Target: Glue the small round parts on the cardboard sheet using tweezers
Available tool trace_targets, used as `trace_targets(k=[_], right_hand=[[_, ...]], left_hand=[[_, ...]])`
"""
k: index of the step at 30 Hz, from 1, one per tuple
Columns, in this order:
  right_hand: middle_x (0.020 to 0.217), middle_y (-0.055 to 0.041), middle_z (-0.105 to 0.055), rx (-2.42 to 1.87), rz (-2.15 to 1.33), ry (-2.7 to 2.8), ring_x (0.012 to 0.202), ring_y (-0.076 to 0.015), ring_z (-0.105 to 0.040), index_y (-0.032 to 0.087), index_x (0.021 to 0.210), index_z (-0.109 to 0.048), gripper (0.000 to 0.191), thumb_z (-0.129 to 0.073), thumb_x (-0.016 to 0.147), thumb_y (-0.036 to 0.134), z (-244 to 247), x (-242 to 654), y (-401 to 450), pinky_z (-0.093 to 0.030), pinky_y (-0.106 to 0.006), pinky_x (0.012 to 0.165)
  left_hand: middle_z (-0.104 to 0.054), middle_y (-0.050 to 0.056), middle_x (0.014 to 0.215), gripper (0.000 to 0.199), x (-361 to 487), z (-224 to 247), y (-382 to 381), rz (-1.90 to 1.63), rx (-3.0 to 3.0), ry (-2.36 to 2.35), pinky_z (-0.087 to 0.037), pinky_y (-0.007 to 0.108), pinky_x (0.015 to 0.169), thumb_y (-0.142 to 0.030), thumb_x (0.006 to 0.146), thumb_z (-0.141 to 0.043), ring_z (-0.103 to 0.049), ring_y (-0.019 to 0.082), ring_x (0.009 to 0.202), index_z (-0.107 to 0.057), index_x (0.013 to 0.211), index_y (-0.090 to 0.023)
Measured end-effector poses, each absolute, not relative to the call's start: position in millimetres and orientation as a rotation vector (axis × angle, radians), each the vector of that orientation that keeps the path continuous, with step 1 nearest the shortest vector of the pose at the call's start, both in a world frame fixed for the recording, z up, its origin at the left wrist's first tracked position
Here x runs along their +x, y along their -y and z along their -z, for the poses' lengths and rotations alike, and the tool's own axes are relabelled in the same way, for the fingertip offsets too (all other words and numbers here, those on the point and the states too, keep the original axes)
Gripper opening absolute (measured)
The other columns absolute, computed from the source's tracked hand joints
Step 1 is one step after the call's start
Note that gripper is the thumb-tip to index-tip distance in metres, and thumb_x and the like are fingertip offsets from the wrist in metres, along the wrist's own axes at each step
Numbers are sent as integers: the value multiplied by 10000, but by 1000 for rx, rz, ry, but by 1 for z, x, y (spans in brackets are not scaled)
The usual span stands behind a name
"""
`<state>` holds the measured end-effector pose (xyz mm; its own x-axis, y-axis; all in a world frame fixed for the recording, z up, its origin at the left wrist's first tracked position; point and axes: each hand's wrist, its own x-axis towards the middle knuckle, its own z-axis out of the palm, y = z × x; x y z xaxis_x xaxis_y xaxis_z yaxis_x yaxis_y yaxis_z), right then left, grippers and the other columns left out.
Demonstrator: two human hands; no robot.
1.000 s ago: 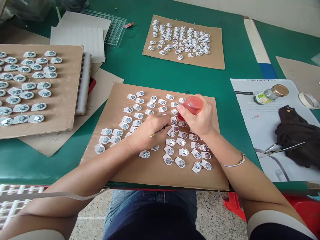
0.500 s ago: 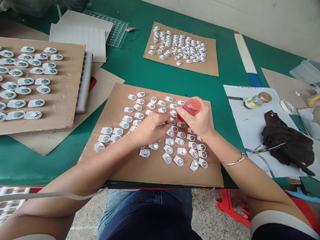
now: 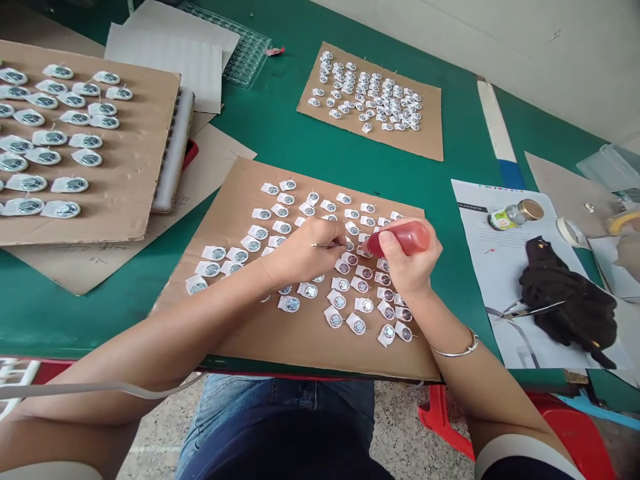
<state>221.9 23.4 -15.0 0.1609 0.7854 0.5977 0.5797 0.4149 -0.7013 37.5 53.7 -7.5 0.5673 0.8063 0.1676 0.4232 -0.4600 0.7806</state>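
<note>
My left hand [image 3: 313, 250] is closed round a thin metal tool [image 3: 327, 245], low over the middle of the cardboard sheet [image 3: 300, 340] in front of me. To its right, my right hand [image 3: 415, 260] grips a red squeeze bottle [image 3: 400, 239], tilted so that its narrow end points left toward the left fingertips. Small white pieces with round silvery centres, such as one near the front [image 3: 356, 324], lie in loose rows on the sheet. Some of them are hidden under my hands.
Similar pieces cover a raised cardboard sheet [image 3: 135, 180] at left and a cardboard sheet [image 3: 430, 127] at the back. On the right are papers [image 3: 473, 233], a small glass jar [image 3: 515, 215], a tape roll [image 3: 573, 233], black cloth [image 3: 570, 293] and tweezers [image 3: 537, 310].
The red bottle has swung from over the pieces to a flatter tilt, its narrow end now toward my left hand. My right hand sits slightly further right and lower. The view has shifted a little.
</note>
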Motion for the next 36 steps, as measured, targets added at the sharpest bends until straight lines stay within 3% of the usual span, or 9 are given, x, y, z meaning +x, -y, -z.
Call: trace_targets(k=[36], right_hand=[[737,-15,-606,-1289,-199,1584,712,-137,-588,171,786,-548,206,-677,727,321,19,219,-23,-508,-291,650]], left_hand=[[-582,-32,584,144,37,8,-55,-690,2101,-988,-352,192,498,-57,717,-519,-484,56,533,-611,661,-153]])
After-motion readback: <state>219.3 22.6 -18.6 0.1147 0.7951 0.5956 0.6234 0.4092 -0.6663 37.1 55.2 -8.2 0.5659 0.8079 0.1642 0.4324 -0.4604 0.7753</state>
